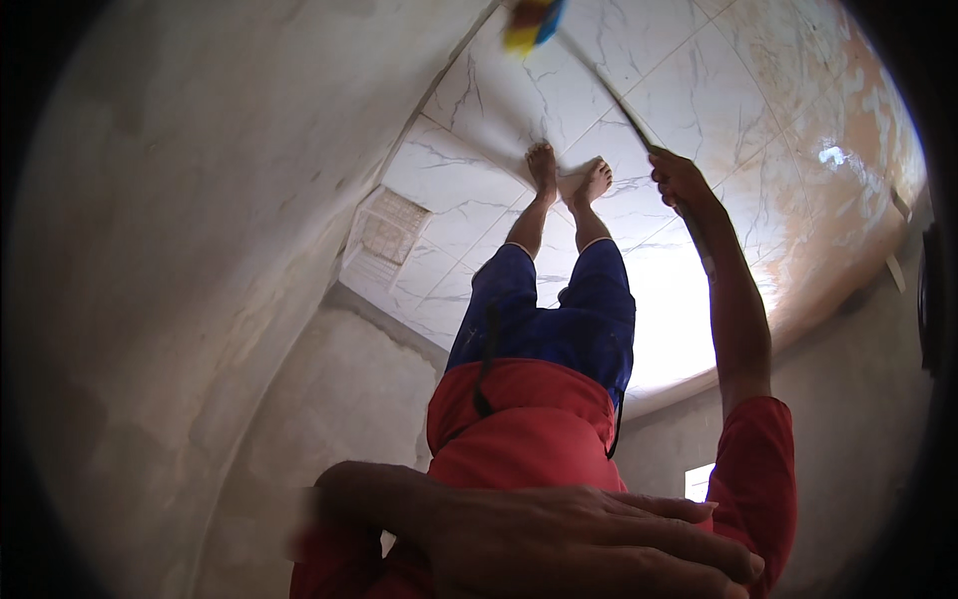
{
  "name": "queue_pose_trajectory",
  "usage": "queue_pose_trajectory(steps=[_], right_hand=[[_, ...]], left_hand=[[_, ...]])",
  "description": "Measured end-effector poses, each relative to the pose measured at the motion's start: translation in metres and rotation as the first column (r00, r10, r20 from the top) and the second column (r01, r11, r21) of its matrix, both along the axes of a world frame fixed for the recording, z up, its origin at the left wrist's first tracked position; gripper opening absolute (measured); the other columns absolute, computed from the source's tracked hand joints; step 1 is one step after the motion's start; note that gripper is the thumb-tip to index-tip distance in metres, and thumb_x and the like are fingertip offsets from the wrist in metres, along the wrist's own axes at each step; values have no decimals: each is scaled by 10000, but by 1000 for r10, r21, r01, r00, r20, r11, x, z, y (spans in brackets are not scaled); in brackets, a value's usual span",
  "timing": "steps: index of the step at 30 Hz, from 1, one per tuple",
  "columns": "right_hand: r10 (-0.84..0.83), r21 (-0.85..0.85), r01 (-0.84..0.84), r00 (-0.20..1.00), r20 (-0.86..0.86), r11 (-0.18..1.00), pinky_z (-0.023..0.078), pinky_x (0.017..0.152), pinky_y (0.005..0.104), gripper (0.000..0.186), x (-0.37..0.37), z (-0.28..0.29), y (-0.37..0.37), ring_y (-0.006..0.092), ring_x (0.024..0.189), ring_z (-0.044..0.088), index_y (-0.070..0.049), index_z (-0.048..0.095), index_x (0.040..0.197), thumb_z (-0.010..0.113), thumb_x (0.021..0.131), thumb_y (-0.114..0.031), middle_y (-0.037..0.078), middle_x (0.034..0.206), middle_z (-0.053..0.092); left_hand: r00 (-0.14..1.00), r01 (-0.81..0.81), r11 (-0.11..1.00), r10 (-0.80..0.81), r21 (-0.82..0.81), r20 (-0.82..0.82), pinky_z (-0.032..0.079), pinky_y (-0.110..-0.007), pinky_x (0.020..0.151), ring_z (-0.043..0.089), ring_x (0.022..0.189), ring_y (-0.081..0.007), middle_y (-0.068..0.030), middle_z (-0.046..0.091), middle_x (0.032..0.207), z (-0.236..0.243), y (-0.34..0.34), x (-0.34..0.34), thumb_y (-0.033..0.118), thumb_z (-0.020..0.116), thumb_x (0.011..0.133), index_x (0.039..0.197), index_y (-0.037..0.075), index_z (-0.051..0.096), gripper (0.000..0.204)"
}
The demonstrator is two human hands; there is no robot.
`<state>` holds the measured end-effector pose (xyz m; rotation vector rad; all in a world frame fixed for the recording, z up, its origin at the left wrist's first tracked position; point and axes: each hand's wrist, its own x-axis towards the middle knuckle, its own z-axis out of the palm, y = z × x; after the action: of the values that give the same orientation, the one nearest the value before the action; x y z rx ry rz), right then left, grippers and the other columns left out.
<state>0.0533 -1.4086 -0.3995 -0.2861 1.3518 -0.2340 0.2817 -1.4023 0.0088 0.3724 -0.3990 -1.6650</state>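
Stretched out to the right, my right hand (pixel 682 182) is closed around the dark, thin handle (pixel 621 105) of a broom. Its broom head (pixel 534 25), with yellow, blue and red bristles, is blurred at the top edge over the floor. Close to the camera at the bottom, my left hand (pixel 569 539) lies flat across my chest with fingers extended, holding nothing. It covers part of my red shirt (pixel 529 439).
My bare feet (pixel 544 170) stand on white marble-patterned floor tiles (pixel 479 90). Brown smears and wet shine (pixel 838 155) mark the right side. A bare plastered wall (pixel 200 200) rises at left. A pale square patterned patch (pixel 392 228) lies near the wall's base.
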Motion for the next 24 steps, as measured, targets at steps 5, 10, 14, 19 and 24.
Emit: queue_pose_trajectory(steps=[5,10,14,19,24], right_hand=[[15,-48,-30,958,-286,998,311,340,240,345,48,74,20,54,411,380,-107,547,1263,569,919,-121,-40,609,432],[262,-68,-274,954,-146,959,367,377,256,370,37,33,18,72,421,423,-61,580,1263,603,899,-123,-8,648,528],[118,-167,-174,946,-301,970,363,371,240,256,-28,-35,-46,65,431,399,-61,577,1160,494,947,-176,-16,683,483],[116,-108,-138,975,-188,985,310,337,214,419,0,50,-57,38,401,339,-104,498,1335,556,926,-170,-42,631,444],[-21,-103,15,998,-59,995,319,342,187,343,-2,5,-44,17,425,363,-99,534,1250,585,929,-207,-56,648,465]], left_hand=[[998,43,998,-41,-44,40,536,-496,718,659,896,-467,-407,578,1048,-13,-6,14,725,406,859,1118,-211,544,980],[993,115,993,-115,-6,23,549,-476,670,666,871,-463,-409,582,1031,-5,-3,4,730,388,862,1105,-204,555,980],[1000,-26,992,25,122,15,550,-490,635,670,873,-454,-404,586,1034,9,18,-15,726,378,870,1092,-203,560,972],[998,-26,999,27,-24,64,548,-503,623,674,867,-443,-393,591,1043,1,24,-18,727,381,868,1082,-207,559,975],[985,129,990,-121,-62,124,549,-497,625,677,847,-443,-389,592,1050,2,23,-22,742,380,857,1087,-204,559,990]])
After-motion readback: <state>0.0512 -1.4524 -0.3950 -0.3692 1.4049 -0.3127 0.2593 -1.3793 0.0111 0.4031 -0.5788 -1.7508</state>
